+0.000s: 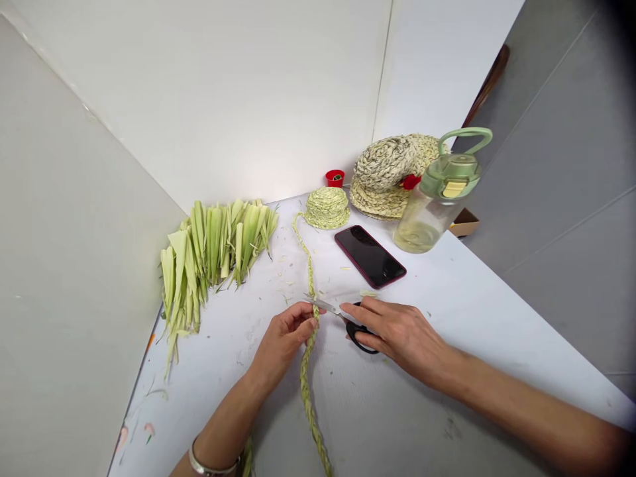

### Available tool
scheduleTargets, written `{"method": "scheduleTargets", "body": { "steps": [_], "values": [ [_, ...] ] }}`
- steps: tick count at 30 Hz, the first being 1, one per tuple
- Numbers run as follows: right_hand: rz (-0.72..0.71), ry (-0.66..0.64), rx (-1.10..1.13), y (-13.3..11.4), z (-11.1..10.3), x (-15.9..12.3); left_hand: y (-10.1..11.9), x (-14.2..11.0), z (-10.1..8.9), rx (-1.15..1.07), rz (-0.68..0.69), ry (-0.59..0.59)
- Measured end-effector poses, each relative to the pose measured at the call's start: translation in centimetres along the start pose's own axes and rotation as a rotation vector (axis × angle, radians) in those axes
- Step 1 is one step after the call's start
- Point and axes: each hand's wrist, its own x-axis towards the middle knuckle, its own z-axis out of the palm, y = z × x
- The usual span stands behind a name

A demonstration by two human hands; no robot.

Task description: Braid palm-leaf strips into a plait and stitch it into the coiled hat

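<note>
The left fingers (pixel 308 326), nearly closed, pinch the braid (pixel 311 265) at the center of the frame; the right fingers (pixel 365 321), curled part-way, grip the black handles of the scissors (pixel 362 336), whose blades reach the braid just beside the pinch. The braid runs from a coil (pixel 328 209) at upper center to the bottom edge. Husks (pixel 213 245) lie center left. Right of center lie a phone (pixel 370 257) and, beyond it, a bottle (pixel 430 205) standing before woven hats (pixel 381 173); a red cup (pixel 334 177) sits behind the coil.
</note>
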Motion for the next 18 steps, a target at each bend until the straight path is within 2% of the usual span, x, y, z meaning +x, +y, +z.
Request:
{"method": "scheduleTargets", "body": {
  "steps": [4, 10, 18],
  "values": [
    [0.03, -0.008, 0.051, 0.41, 0.01, -0.15, 0.04, -0.16, -0.12, -0.023, -0.038, 0.002],
    [0.207, -0.024, 0.175, 0.52, -0.59, 0.15, 0.32, -0.39, 0.12, -0.176, -0.05, -0.038],
    [0.118, -0.098, 0.212, 0.1, -0.35, 0.61, 0.63, -0.45, 0.31, -0.22, 0.0, -0.14]
  ]
}}
